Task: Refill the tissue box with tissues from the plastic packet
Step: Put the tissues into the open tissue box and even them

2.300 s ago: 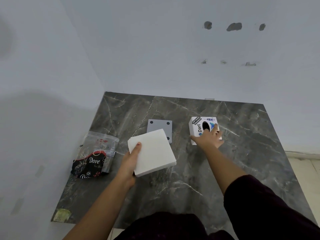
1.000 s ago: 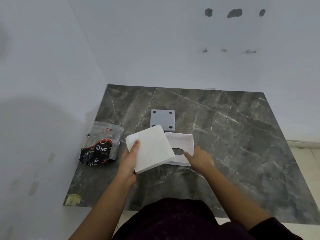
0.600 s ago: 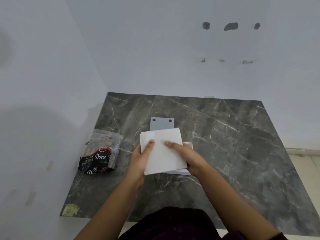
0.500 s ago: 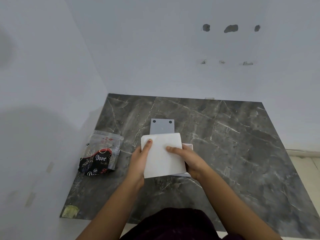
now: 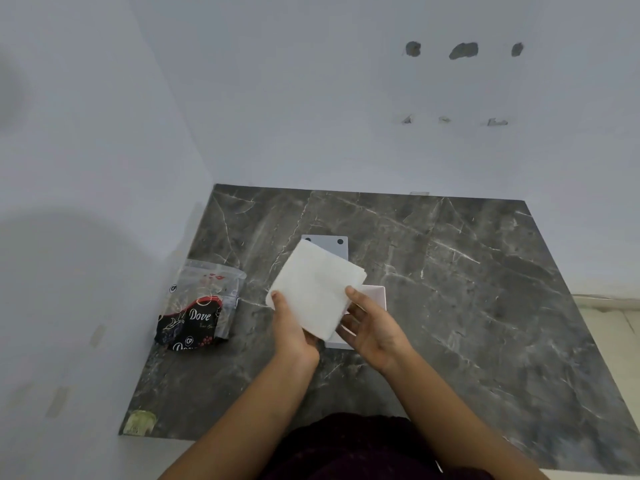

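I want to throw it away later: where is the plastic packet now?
The plastic packet lies on the table's left side near the wall, left of the left hand.

Likely home corner: dark grey marble counter [image 5: 450, 289] against plain white walls [image 5: 311, 116], patched drill holes [image 5: 463, 50], Dove packet [image 5: 194, 313].

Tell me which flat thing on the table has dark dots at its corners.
The grey plate behind the tissue stack; the white tissue box shows none.
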